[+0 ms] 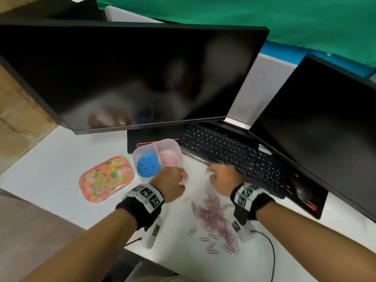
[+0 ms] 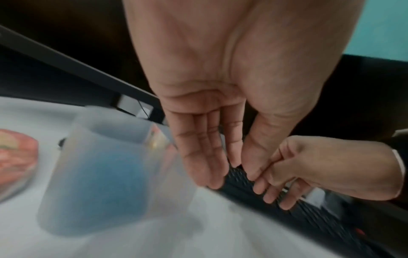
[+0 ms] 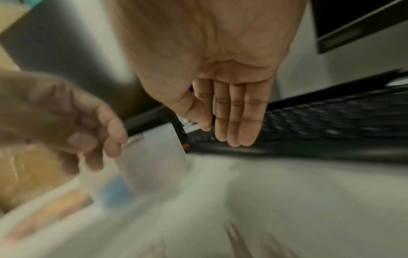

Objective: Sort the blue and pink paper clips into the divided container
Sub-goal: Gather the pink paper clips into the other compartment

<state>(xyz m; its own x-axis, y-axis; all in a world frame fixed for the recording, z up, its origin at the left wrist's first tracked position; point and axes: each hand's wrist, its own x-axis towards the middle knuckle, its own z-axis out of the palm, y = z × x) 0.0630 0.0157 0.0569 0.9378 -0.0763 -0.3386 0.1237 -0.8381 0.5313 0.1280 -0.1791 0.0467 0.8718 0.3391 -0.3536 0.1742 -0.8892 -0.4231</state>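
Hands, as I see them: left hand [image 1: 169, 181] and right hand [image 1: 222, 180] both relaxed, fingers straight, empty, beside the divided container [image 1: 175, 147].

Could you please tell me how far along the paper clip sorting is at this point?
Done: blue clips fill the left half of the container, none show on the desk, and some pink sits in the right half. In hand: nothing visible; left hand and right hand look empty. Left: the pink pile on the desk.
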